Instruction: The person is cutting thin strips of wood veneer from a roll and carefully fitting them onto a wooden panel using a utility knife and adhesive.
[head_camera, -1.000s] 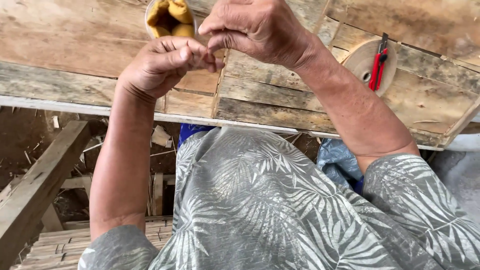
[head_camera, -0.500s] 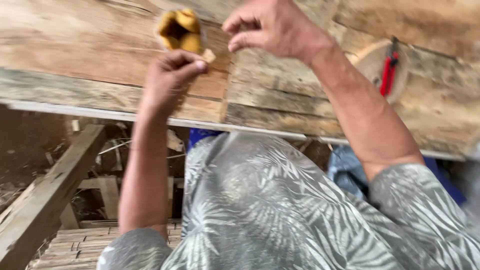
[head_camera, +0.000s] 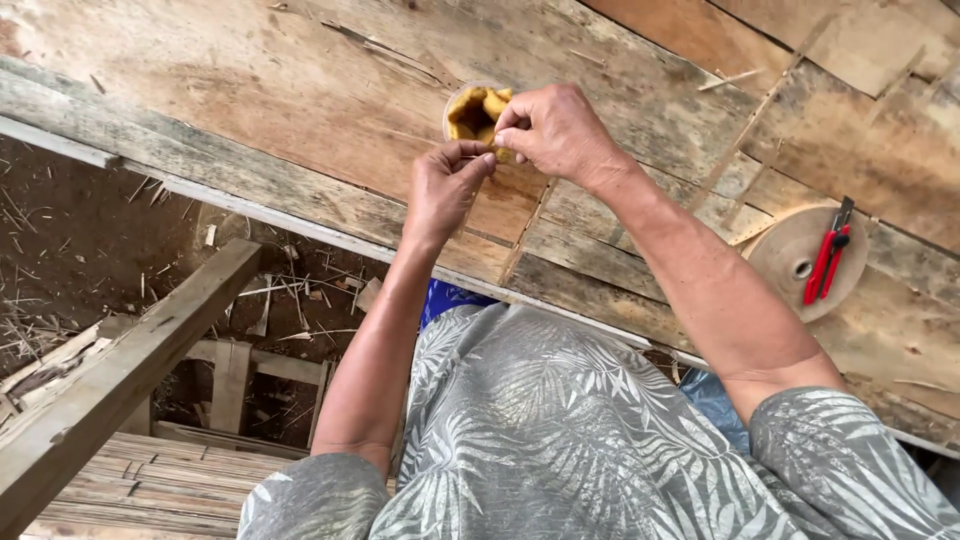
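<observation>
My left hand (head_camera: 445, 190) and my right hand (head_camera: 553, 130) meet over a worn wooden table (head_camera: 300, 110). The fingertips of both pinch the same small pale strip between them; it is mostly hidden by the fingers. Just behind my hands stands a small clear cup (head_camera: 476, 112) with yellow pieces inside. A thin bamboo strip (head_camera: 527, 232) lies on the planks below my right hand.
At the right, red scissors (head_camera: 827, 262) lie on a round roll of brown tape (head_camera: 805, 262). More thin strips (head_camera: 745, 140) lie across the table's right part. Below the table edge are bare ground, a wooden beam (head_camera: 120, 375) and stacked bamboo slats (head_camera: 150, 490).
The view has tilted, so the cup and both hands sit lower in frame. My right hand has come down from apart to meet the left hand in front of the cup.
</observation>
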